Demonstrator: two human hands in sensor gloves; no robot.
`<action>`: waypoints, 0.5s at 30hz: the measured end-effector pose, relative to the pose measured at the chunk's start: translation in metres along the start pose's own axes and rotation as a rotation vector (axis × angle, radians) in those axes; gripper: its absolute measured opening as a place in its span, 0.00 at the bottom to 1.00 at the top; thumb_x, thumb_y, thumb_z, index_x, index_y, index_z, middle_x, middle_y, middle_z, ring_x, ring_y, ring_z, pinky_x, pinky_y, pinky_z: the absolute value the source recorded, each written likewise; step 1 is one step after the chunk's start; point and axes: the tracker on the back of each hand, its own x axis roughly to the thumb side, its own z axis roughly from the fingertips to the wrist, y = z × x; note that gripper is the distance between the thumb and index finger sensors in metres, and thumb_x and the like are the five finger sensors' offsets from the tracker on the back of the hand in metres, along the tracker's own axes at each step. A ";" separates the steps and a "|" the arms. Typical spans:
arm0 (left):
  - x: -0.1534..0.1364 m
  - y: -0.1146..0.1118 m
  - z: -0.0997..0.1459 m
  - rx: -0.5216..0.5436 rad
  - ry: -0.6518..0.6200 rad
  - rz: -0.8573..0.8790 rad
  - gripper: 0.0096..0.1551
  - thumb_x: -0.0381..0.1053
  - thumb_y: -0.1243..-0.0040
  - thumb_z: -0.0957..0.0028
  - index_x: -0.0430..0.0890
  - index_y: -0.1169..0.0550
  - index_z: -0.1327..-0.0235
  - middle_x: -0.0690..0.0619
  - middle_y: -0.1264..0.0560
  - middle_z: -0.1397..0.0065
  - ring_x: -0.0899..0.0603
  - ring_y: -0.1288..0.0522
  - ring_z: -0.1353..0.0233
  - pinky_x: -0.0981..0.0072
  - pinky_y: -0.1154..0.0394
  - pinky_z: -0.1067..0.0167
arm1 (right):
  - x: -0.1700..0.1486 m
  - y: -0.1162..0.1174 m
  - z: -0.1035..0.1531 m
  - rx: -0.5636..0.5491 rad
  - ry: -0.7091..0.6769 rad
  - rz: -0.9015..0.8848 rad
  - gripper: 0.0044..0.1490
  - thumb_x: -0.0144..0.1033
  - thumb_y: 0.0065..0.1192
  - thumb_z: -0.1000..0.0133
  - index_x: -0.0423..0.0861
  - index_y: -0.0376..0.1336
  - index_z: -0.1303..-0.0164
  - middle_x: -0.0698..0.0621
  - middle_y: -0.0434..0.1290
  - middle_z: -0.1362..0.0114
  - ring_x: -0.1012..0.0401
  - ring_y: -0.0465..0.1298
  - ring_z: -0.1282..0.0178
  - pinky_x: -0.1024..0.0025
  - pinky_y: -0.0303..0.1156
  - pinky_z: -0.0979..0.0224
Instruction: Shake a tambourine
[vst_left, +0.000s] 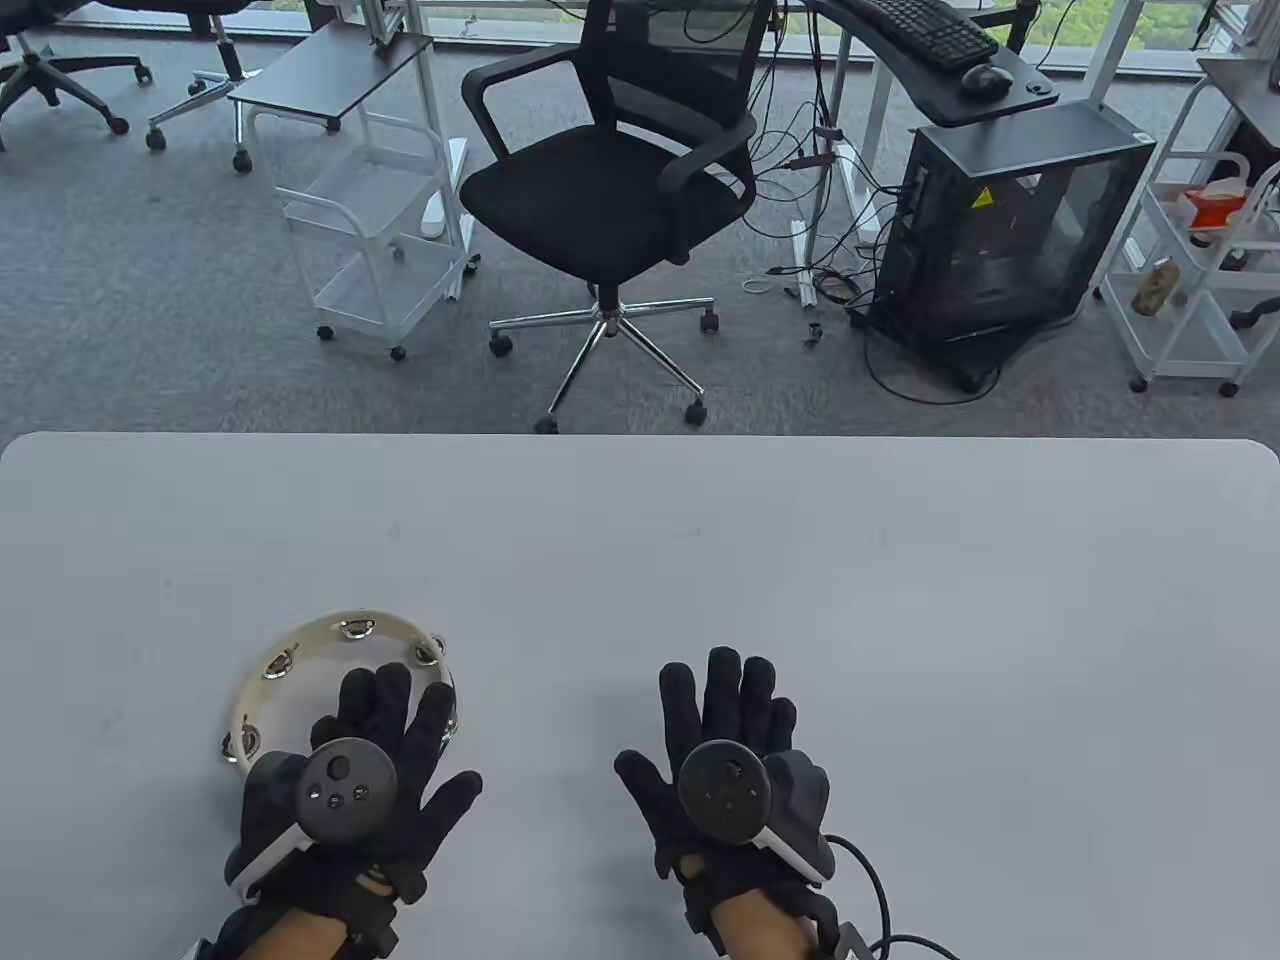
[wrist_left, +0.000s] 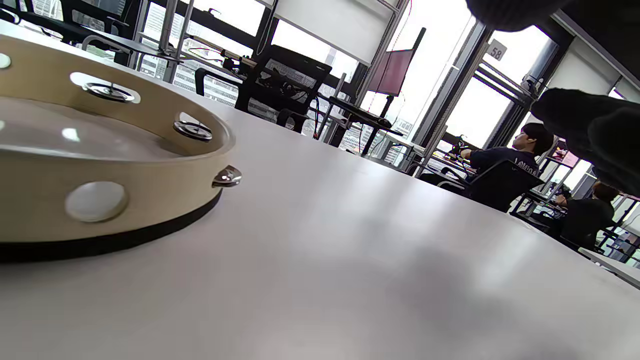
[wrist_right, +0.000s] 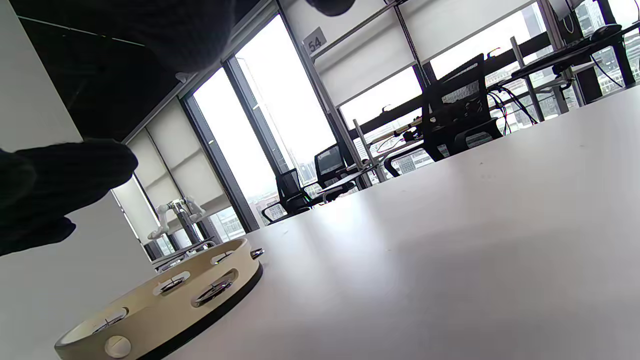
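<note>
A tambourine (vst_left: 322, 643) with a pale wooden rim and metal jingles lies flat on the white table (vst_left: 800, 560), near its front left. My left hand (vst_left: 395, 725) is spread open, palm down, over the tambourine's near right part; I cannot tell whether it touches it. The left wrist view shows the tambourine (wrist_left: 100, 200) close at the left, with dark fingers (wrist_left: 590, 125) at the top right. My right hand (vst_left: 725, 705) is open, palm down and empty, to the right of the tambourine. The right wrist view shows the tambourine (wrist_right: 165, 300) at the lower left.
Behind the table's far edge stand a black office chair (vst_left: 610, 190), a white rolling cart (vst_left: 370, 230) and a black computer case (vst_left: 1000, 230) with cables on the floor. Nothing else lies on the table.
</note>
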 end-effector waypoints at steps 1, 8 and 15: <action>0.000 0.000 0.000 -0.001 0.001 0.000 0.51 0.75 0.56 0.43 0.49 0.52 0.16 0.34 0.65 0.14 0.24 0.70 0.20 0.20 0.59 0.35 | 0.000 0.000 0.000 0.005 0.002 -0.001 0.56 0.62 0.48 0.40 0.36 0.36 0.18 0.28 0.29 0.20 0.27 0.27 0.25 0.25 0.31 0.35; -0.026 0.029 0.008 0.106 0.149 0.081 0.55 0.74 0.46 0.44 0.44 0.51 0.18 0.34 0.58 0.13 0.23 0.61 0.17 0.21 0.58 0.34 | -0.001 -0.003 0.002 -0.004 0.001 -0.051 0.57 0.62 0.47 0.40 0.35 0.35 0.18 0.26 0.29 0.21 0.26 0.28 0.26 0.25 0.31 0.35; -0.056 -0.006 -0.016 -0.342 0.359 -0.108 0.52 0.69 0.33 0.45 0.43 0.41 0.19 0.38 0.37 0.16 0.25 0.43 0.19 0.22 0.59 0.34 | -0.001 -0.002 0.001 0.034 0.005 -0.081 0.57 0.62 0.47 0.40 0.34 0.35 0.18 0.26 0.29 0.21 0.25 0.29 0.25 0.25 0.32 0.35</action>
